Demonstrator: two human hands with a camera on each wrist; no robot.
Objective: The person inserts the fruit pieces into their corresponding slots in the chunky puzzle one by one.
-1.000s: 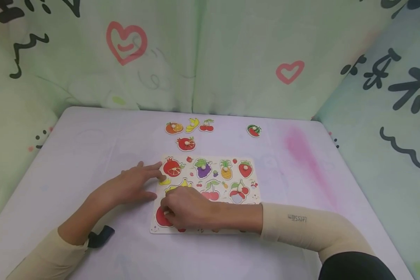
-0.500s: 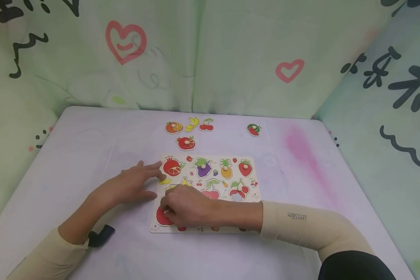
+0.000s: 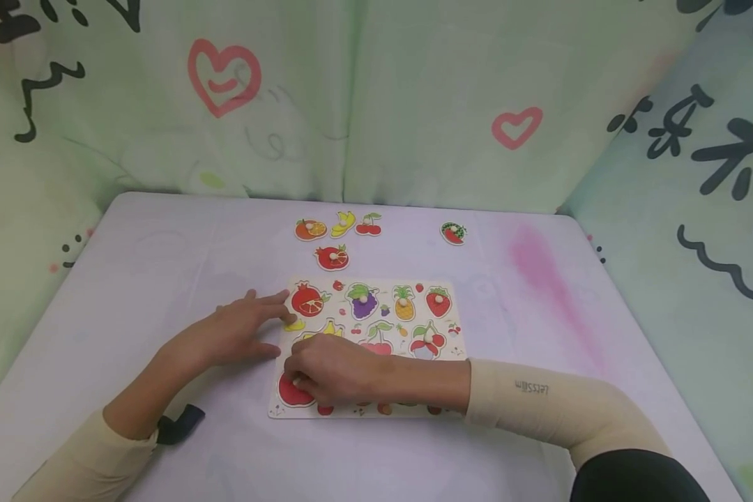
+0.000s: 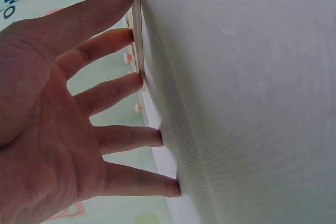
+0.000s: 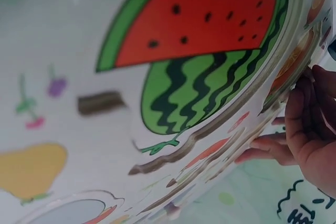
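My left hand [image 3: 241,331] has its fingers spread and straight. In the left wrist view, its thumb and nearer fingertips meet the edge of the wooden board [image 4: 137,24], while the others rest on the white cloth. My right hand [image 3: 332,368] reaches over the lower left of the fruit puzzle board [image 3: 461,348], fingers curled, thumb and index pinching at a round red puzzle piece [image 3: 291,394] that looks like an apple. The hand hides part of this piece and its knob. In the right wrist view, the fingertips are beside an orange picture [image 5: 286,74], beyond a watermelon picture [image 5: 199,19].
Beyond the board lie loose knobbed pieces: an orange [image 3: 310,230], bananas [image 3: 343,224], cherries [image 3: 368,225], a pomegranate [image 3: 332,258] and a watermelon [image 3: 453,233] farther right. Grape [image 3: 362,302], pineapple [image 3: 404,304] and strawberry [image 3: 438,302] pieces sit in the board.
My right hand stays at the lower left of the board, with only a slight shift at the red piece. The left hand and loose pieces keep their places.
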